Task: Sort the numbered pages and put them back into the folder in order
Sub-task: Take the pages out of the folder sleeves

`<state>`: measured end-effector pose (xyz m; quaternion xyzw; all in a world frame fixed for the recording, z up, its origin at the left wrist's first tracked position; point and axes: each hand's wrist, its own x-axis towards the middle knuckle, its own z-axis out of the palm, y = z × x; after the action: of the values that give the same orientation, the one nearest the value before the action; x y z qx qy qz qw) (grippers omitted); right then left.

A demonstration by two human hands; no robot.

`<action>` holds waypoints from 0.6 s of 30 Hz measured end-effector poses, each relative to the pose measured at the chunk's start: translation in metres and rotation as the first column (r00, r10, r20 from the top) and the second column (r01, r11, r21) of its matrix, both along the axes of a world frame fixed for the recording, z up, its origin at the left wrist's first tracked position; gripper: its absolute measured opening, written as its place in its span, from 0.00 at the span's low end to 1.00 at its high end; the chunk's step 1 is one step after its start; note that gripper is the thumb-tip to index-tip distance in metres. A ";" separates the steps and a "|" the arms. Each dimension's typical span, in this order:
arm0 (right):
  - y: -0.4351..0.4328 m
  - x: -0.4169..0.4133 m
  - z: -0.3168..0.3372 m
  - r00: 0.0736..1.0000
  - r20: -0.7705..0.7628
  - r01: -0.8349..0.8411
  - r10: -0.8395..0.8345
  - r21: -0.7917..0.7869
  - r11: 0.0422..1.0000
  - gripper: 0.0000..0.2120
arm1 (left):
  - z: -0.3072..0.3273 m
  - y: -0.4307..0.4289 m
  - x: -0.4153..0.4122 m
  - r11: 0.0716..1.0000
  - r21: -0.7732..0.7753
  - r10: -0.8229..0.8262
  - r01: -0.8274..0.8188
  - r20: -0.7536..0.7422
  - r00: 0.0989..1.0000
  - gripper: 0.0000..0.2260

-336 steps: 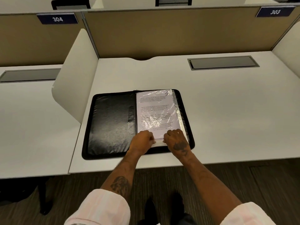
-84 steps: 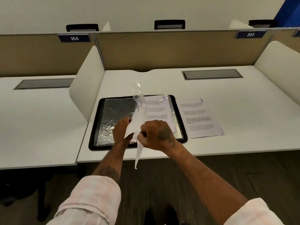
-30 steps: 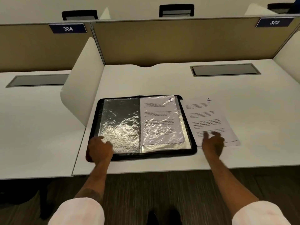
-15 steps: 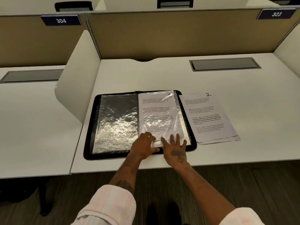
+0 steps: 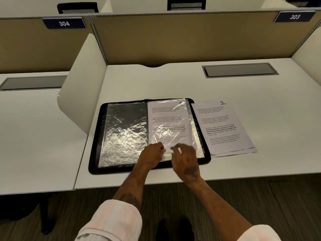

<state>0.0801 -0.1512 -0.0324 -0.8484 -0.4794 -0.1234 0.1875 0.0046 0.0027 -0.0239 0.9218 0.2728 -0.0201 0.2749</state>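
A black zip folder (image 5: 94,150) lies open on the white desk (image 5: 173,80). Its left side shows an empty shiny plastic sleeve (image 5: 125,133). Its right side holds a printed page marked 1 (image 5: 167,122) inside a sleeve. Right of the folder lies a loose stack of pages (image 5: 224,127), the top one marked 2. My left hand (image 5: 151,155) grips the bottom edge of the right sleeve with curled fingers. My right hand (image 5: 185,157) is beside it at the same edge, fingers bent over the page's lower end, which the hands hide.
A white divider panel (image 5: 81,91) stands left of the folder; another desk lies beyond it. A tan partition (image 5: 191,37) closes the back. A grey cable hatch (image 5: 239,70) is set into the desk at the far right. The desk's front edge runs just below the folder.
Over the last second my right hand left the stack marked 2 and my left hand left the folder's left corner. Both now meet at the right sleeve's bottom edge, fingers curling in.
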 end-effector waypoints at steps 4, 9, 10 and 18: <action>0.002 -0.015 -0.008 0.958 -0.016 -0.285 0.285 -0.039 0.958 0.09 | -0.002 -0.001 -0.001 0.999 -0.035 0.012 -0.011 0.032 0.999 0.09; 0.015 -0.011 -0.019 0.971 -0.240 -0.126 0.014 -0.462 0.878 0.39 | -0.001 -0.005 -0.005 0.998 0.056 0.001 -0.004 0.057 0.998 0.10; 0.015 -0.011 -0.019 0.972 -0.235 -0.107 -0.013 -0.489 0.866 0.43 | -0.001 -0.006 -0.006 0.997 0.078 -0.006 0.002 0.051 0.999 0.10; -0.003 -0.033 -0.025 0.992 -0.125 -0.054 -0.005 -0.460 0.886 0.36 | -0.002 -0.012 -0.011 0.984 0.153 -0.098 0.093 0.024 0.995 0.16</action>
<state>0.0468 -0.1541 -0.0578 -0.8684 -0.4933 0.0491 0.0109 -0.0068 -0.0096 -0.0255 0.9522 0.2248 0.0023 0.2068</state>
